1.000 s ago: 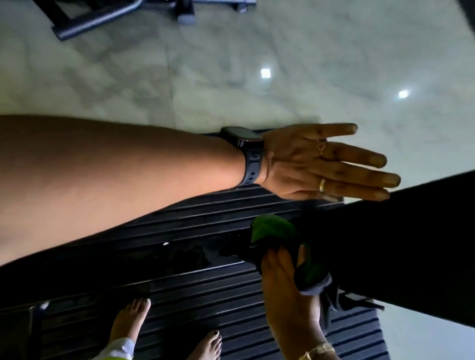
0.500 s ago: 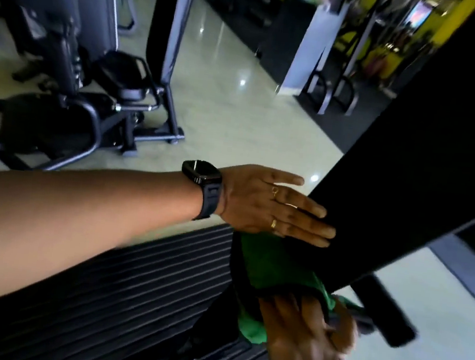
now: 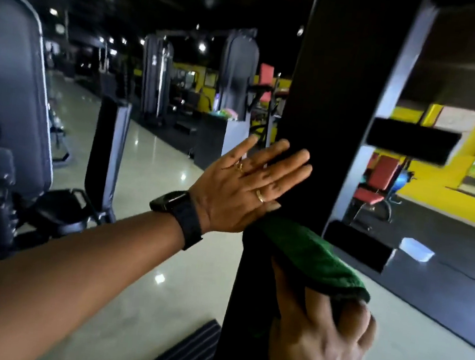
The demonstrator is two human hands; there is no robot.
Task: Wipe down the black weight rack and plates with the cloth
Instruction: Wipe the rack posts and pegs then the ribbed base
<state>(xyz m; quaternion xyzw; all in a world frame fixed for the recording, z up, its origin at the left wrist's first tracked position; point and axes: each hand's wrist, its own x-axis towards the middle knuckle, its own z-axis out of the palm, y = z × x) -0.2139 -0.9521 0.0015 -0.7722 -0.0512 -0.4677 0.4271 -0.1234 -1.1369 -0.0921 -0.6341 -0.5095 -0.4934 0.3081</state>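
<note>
The green cloth point(image 3: 310, 256) is gripped in the right hand point(image 3: 322, 337), whose fingers are curled round its bunched lower edge. It is pressed against the black upright point(image 3: 337, 102) of the rack, just below the left hand point(image 3: 244, 189). The left hand is laid flat with nothing held, its fingers straight and slightly spread and their tips seemingly resting on the upright.

A second ago the cloth was bunched low at the foot of the upright, over the ribbed mat point(image 3: 181, 351), and the left hand was held clear above it. Since then the cloth has been drawn up the upright and spread wider across its face, and the left hand has been brought against the metal just above it.

From this, the lower stretch of the upright is judged to have been wiped. The length above the left hand is judged still to be done.
</note>
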